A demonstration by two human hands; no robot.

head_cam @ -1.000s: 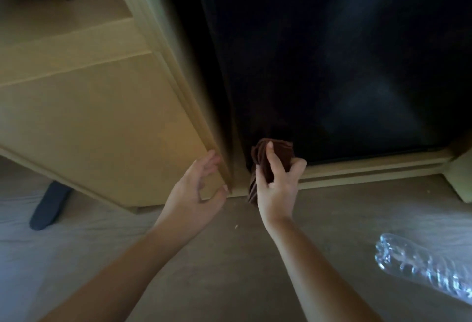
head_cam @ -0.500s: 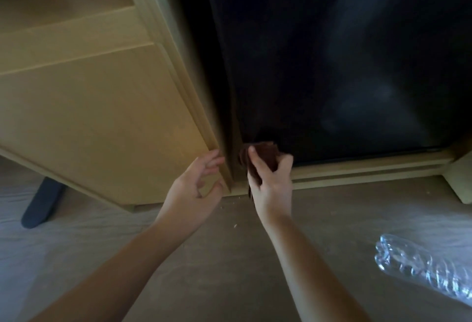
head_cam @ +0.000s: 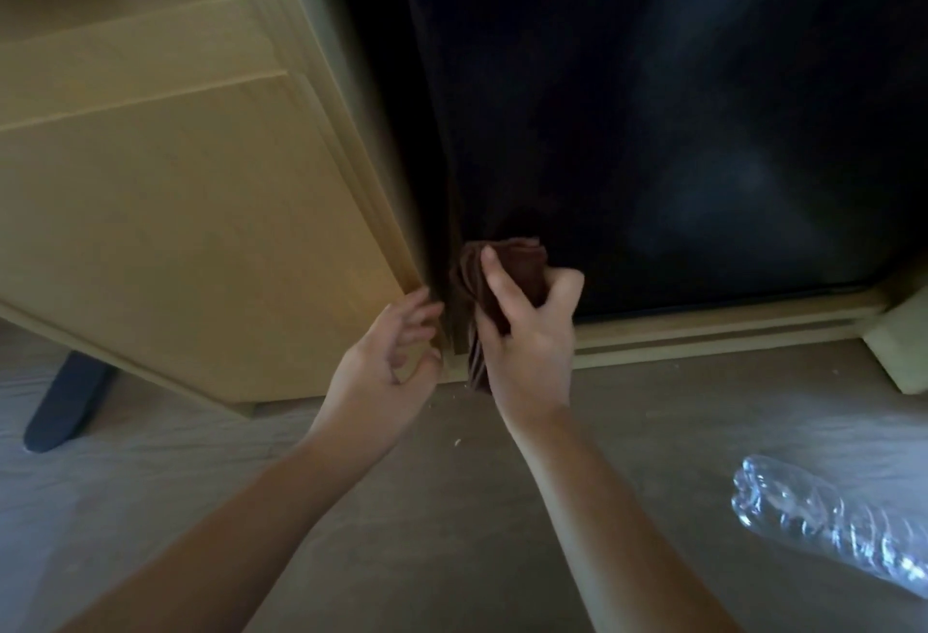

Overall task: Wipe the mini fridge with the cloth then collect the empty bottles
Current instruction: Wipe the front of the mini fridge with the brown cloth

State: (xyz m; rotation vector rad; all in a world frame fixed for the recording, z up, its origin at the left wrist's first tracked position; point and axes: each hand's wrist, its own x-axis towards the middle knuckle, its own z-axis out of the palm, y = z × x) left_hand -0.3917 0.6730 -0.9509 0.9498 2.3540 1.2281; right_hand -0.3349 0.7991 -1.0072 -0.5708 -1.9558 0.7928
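The black mini fridge [head_cam: 653, 105] fills the upper right of the head view, set inside a wooden cabinet. My right hand [head_cam: 527, 346] grips a bunched brown cloth [head_cam: 522, 265] and presses it against the fridge's lower left corner. My left hand [head_cam: 386, 366] is beside it, fingers apart, its fingertips at the edge of the open wooden cabinet door [head_cam: 201, 230]. A clear empty plastic bottle [head_cam: 828, 522] lies on its side on the floor at the lower right, apart from both hands.
The cabinet's wooden base rail [head_cam: 728, 326] runs below the fridge. A dark blue furniture leg [head_cam: 65, 401] stands on the floor at the left. Small crumbs lie on the grey floor [head_cam: 452, 507] near my hands.
My right hand with the cloth moved left toward the fridge's corner edge, then shifted slightly back right and up. My left hand stays by the door edge.
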